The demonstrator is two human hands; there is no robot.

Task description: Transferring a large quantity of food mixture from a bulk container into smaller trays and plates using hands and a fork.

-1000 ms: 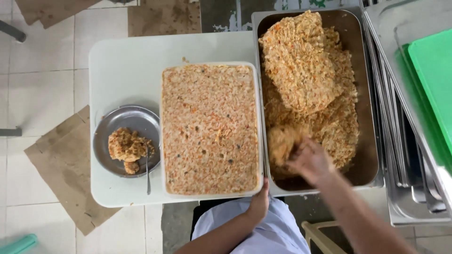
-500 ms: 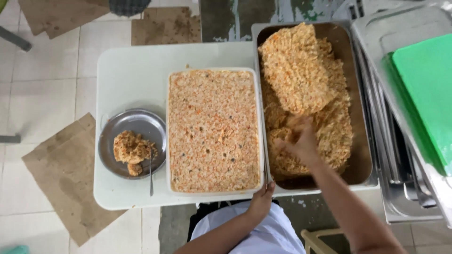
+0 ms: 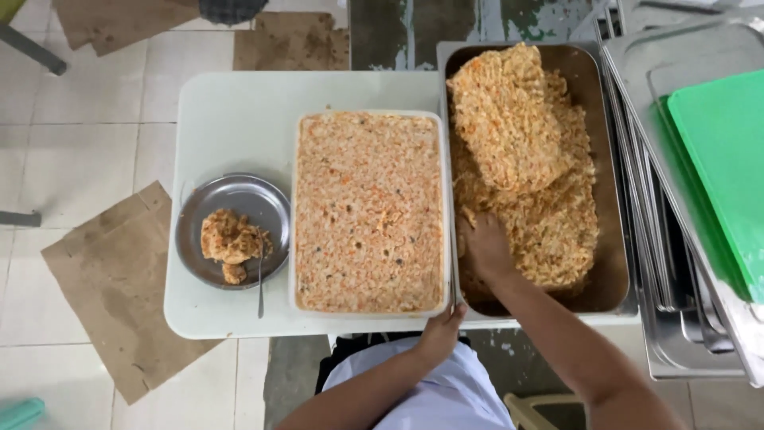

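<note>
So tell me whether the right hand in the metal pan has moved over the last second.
Yes. The right hand has moved inside the metal pan, from near the pan's middle toward its left wall, next to the white tray. It rests on the crumbly mix.

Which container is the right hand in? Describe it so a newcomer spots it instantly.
Start at the white table; a white rectangular tray packed flat with orange rice mix sits at its right end. Just right of that tray is the deep metal pan, where the right hand digs in. Unlike the smooth white tray, it is bare steel and holds broken, piled slabs.
</note>
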